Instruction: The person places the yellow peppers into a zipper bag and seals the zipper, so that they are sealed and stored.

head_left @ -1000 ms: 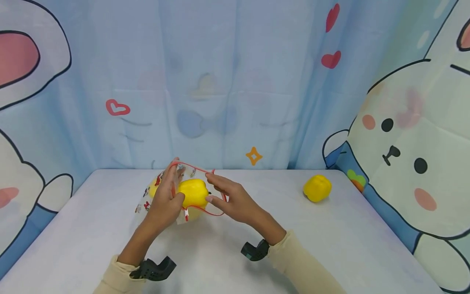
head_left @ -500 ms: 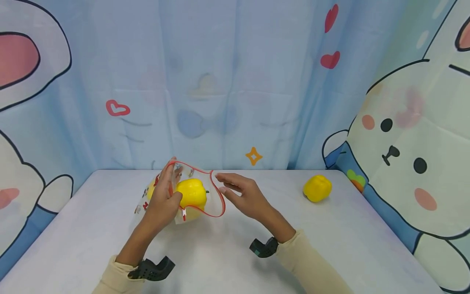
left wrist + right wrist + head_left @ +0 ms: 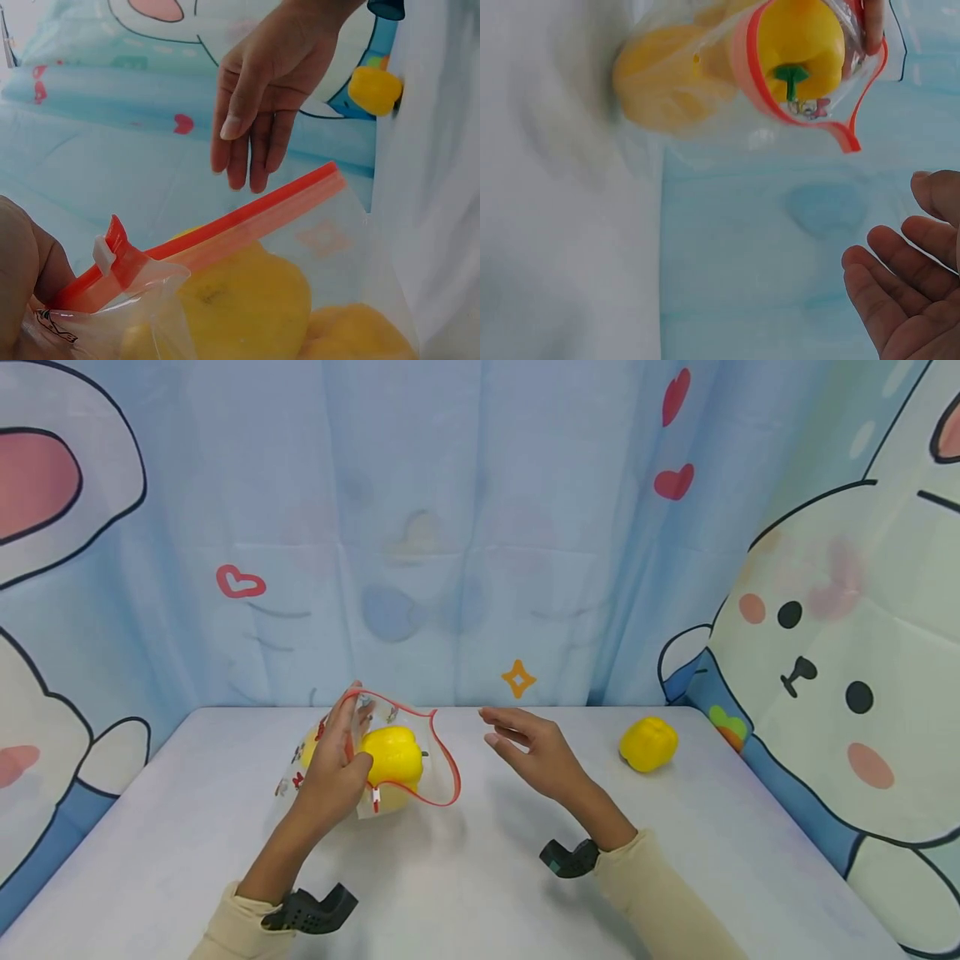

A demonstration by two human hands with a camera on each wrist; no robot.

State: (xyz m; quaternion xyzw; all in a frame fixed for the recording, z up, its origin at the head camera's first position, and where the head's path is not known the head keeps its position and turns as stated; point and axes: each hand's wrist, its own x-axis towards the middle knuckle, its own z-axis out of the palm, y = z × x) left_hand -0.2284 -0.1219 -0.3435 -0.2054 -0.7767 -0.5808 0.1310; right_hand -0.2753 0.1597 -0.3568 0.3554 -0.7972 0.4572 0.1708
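Clear plastic bag with red zip rim, unsealed, gripped by left hand, nine o'clock from relaxed, empty right hand. Glossy yellow bell peppers inside. Bagging looks well along; loose yellow pepper, three o'clock on white tabletop, and sealing probably remain.

This is a curtained-off spot, the kind of building unclear: a white table stands before a blue curtain printed with a cartoon rabbit and red hearts.
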